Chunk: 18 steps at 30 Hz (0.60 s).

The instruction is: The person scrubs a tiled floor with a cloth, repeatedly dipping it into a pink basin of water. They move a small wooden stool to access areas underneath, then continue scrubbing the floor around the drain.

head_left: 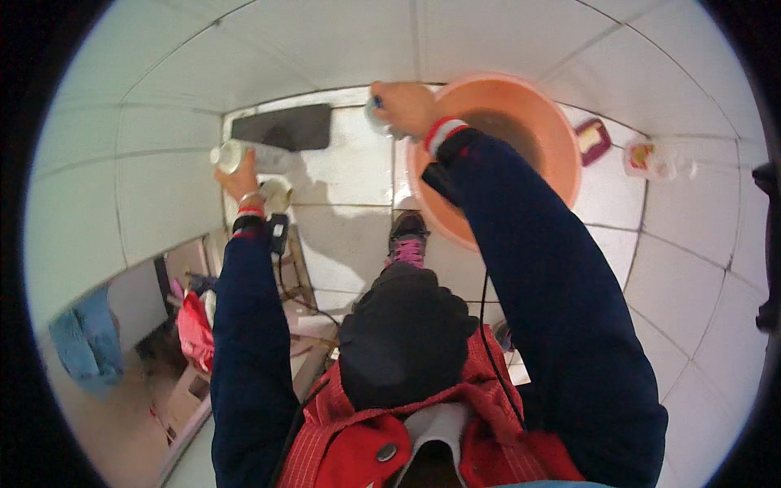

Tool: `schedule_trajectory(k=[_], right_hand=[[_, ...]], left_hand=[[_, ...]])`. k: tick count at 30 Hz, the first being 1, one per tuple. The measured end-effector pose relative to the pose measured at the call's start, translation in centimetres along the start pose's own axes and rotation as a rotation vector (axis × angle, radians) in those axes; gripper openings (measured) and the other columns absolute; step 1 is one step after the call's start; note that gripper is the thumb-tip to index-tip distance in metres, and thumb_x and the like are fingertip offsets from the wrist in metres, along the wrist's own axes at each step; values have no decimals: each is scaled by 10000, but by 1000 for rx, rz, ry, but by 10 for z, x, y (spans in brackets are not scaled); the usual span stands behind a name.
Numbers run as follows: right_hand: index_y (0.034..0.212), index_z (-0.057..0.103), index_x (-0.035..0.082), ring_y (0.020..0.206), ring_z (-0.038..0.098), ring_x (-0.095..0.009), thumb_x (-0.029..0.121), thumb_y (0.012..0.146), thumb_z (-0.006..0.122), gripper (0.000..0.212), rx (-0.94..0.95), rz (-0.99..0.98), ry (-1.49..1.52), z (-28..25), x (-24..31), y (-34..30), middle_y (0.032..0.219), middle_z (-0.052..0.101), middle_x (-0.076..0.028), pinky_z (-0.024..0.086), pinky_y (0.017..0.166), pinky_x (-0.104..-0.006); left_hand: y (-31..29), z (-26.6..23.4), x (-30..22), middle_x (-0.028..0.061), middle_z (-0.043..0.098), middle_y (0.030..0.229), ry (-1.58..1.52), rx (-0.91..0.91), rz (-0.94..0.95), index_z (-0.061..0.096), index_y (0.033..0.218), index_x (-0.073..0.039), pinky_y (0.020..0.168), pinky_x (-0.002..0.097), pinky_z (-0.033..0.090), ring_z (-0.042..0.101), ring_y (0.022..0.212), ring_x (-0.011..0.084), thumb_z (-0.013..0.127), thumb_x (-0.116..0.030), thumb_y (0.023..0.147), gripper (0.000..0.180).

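At the left, my left hand (238, 177) has its fingers wrapped round a white bottle (272, 158) by the wall corner. A pale round item (277, 193) sits just beside that hand, partly hidden. My right hand (407, 107) reaches across the rim of a large orange-pink basin (567, 175). Its fingers are closed on a small pale item with a blue part (377, 115), low over the floor tiles; its kind cannot be made out. Dark liquid lies in the basin, partly covered by my right sleeve.
A dark flat slab (282, 128) lies along the far wall. Right of the basin are a dark red soap dish (593, 141) and a clear plastic bottle (651, 160). A wooden stool (301, 264) stands at the left, near my shoe (407, 236). Cables hang from my wrists.
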State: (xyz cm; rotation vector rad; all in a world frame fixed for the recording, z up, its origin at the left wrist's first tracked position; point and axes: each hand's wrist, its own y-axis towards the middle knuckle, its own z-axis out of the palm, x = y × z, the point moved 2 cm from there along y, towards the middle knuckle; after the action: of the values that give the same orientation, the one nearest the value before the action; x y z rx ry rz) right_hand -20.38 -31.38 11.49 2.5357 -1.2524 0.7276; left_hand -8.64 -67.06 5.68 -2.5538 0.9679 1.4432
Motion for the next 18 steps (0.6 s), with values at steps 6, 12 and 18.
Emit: schedule_trajectory(k=[6,12,18], right_hand=[[915,558,2,695,621,-351,155,717,588,252,-126,-7,-14,10,-14,-5,721,619,-197,475,616,-451],[833,580,16,690,625,-342,200,685,622,240,-185,46,2,-23,-8,-25,713,625,-182,476,604,-440],[861,596,53,726,620,-352,315,691,618,313,-358,88,29,-110,-6,-96,755,626,-189,477,662,-451]], left_hand=[[-28,-6,-78,163,543,1124,-154,286,184,413,1190,64,847,318,454,551,989,214,788,-214,693,681],[-51,-17,-172,147,530,1129,-214,476,369,407,1209,46,853,302,444,546,995,210,766,-186,719,651],[-82,-34,-252,138,517,1154,-206,654,508,399,1239,17,849,307,454,539,1026,198,764,-210,720,675]])
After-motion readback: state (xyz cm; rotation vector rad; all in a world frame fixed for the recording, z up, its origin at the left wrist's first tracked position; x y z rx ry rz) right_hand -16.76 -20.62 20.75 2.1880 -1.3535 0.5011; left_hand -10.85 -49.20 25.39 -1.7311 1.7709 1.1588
